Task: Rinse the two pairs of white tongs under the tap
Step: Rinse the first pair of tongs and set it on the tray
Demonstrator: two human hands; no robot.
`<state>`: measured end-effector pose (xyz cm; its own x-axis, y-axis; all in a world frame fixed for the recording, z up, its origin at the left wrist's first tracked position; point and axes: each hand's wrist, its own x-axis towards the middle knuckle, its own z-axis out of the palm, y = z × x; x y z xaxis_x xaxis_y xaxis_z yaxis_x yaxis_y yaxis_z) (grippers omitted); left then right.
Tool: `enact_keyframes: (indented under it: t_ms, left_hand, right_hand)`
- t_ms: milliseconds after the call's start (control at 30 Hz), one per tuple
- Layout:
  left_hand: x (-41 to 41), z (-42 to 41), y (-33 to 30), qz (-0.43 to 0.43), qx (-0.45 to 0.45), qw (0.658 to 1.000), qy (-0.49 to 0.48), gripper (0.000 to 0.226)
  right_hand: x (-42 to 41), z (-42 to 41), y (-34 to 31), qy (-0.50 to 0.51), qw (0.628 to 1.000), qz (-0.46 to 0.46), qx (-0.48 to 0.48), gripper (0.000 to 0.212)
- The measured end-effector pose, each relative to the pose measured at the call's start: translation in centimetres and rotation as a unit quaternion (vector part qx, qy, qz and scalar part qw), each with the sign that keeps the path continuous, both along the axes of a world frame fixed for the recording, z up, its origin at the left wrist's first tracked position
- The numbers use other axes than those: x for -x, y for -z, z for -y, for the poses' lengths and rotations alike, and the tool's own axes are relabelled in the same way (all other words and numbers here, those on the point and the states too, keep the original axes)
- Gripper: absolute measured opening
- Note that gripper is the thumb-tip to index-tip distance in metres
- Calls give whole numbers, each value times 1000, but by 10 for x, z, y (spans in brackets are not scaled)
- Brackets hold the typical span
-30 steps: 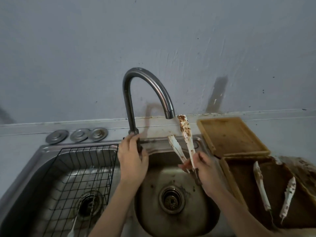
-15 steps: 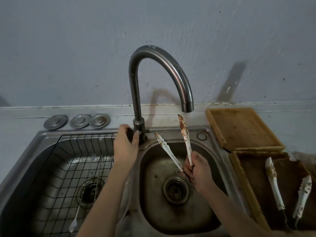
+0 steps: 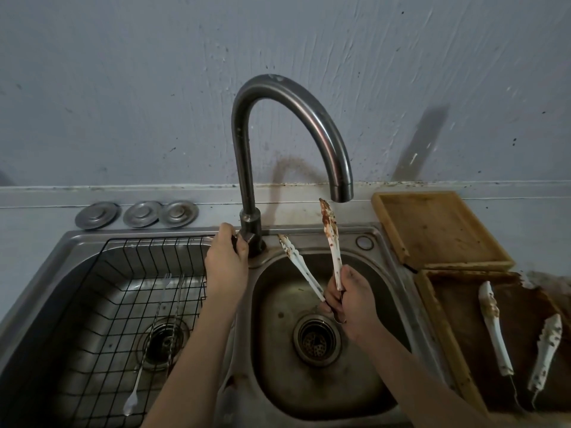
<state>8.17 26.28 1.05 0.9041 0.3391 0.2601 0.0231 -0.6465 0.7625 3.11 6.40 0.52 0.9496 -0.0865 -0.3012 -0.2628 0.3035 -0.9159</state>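
My right hand [image 3: 350, 299] grips one pair of white tongs [image 3: 332, 242] by its hinge end over the right sink basin [image 3: 364, 384]. Its two arms are spread and smeared with brown sauce; the upper tip sits just left of and below the tap spout [image 3: 341, 193]. No water shows at the spout. My left hand [image 3: 225, 267] is closed around the tap handle at the base of the curved steel tap [image 3: 247, 168]. A second pair of soiled white tongs [image 3: 494, 329] lies in a brown tray [image 3: 438, 322] at the right.
The left basin holds a black wire rack [image 3: 123, 273] with skewers and a white spoon [image 3: 133, 400]. Three metal plug lids [image 3: 139, 214] lie on the ledge behind it. An empty wooden tray [image 3: 432, 227] sits at the back right. A grey wall rises close behind the tap.
The view has dropped closer to the sink. My right hand has kept the tongs below the spout, and my left hand has stayed on the tap handle.
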Motion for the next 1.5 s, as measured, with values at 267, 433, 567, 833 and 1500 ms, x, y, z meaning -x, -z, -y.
enact_keyframes:
  t_ms: [267, 433, 567, 833, 1500]
  left_hand:
    - [5, 1, 5, 10, 25, 1000, -6, 9]
    - [6, 0, 9, 12, 39, 999, -10, 9]
    - [6, -1, 11, 13, 34, 999, -9, 9]
    - [5, 1, 13, 15, 49, 998, -22, 9]
    - [20, 11, 8, 45, 91, 994, -31, 36]
  right_hand:
    - [2, -4, -4, -7, 1000, 7, -5, 35]
    - [3, -3, -6, -6, 1000, 10, 3, 37]
    - [3, -4, -8, 17, 1000, 17, -2, 38]
    - [4, -7, -10, 24, 999, 35, 4, 37]
    - [7, -11, -12, 0, 996, 56, 62, 32]
